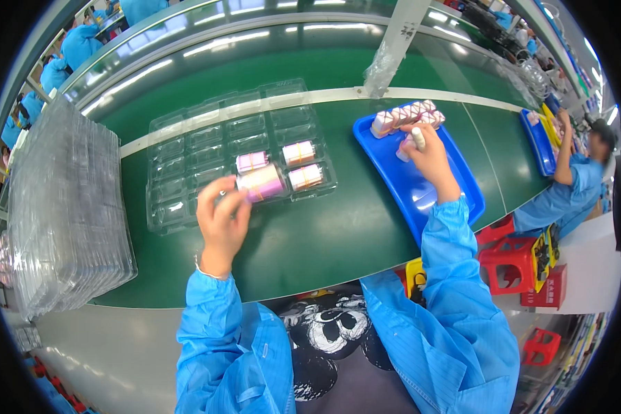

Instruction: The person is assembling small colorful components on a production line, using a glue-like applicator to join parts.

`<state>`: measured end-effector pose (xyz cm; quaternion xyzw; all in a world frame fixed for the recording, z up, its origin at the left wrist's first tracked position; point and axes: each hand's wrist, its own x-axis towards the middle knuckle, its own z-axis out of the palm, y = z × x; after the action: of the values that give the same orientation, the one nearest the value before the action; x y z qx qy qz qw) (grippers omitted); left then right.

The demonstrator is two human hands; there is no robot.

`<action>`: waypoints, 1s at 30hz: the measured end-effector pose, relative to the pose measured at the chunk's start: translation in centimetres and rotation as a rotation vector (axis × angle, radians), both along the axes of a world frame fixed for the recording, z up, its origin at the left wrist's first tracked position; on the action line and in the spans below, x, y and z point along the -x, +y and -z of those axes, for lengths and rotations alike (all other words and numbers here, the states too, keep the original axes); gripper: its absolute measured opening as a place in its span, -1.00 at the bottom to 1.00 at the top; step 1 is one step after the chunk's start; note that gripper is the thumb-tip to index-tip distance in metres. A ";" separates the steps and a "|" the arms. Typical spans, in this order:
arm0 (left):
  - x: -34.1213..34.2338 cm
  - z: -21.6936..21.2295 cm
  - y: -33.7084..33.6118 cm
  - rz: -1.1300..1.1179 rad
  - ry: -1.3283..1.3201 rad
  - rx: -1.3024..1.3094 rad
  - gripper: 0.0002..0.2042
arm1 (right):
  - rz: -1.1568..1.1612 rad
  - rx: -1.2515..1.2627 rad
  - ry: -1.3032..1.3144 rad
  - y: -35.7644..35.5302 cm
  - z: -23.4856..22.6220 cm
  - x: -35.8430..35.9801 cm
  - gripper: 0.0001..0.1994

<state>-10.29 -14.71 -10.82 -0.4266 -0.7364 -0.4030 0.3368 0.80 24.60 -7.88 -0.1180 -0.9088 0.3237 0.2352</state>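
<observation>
Left fingers [215,186]: I have them closed on a blurred pink-and-cream bundle [261,183] at the clear tray [203,159]. Right fingers [432,135]: gripping a purple-and-white piece [402,150] over the blue tray [408,186]. Three similar bundles [298,152] occupy clear compartments. Surface [310,241]: green.

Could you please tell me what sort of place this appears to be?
It looks like a factory assembly or packing floor: there is a long green worktop, a tall stack of clear plastic trays, and another person in blue workwear.
</observation>
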 end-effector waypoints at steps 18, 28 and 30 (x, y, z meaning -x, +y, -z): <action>7.1 -1.3 2.6 -0.217 -0.304 0.253 -0.58 | -0.696 0.070 -0.184 -18.7 -0.8 -5.0 -0.69; 0.7 -2.8 3.4 -0.003 -0.299 0.432 -0.60 | -0.740 0.257 -0.026 -17.4 -1.1 -4.9 -0.76; -3.0 -2.8 2.8 0.241 -0.433 0.377 -0.54 | -0.661 0.333 0.035 -16.5 -2.2 -5.3 -0.84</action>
<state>-7.34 -11.93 -8.05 -0.4701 -0.7967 -0.3780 0.0369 6.11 8.15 -5.67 0.1509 -0.8286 0.5275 0.1112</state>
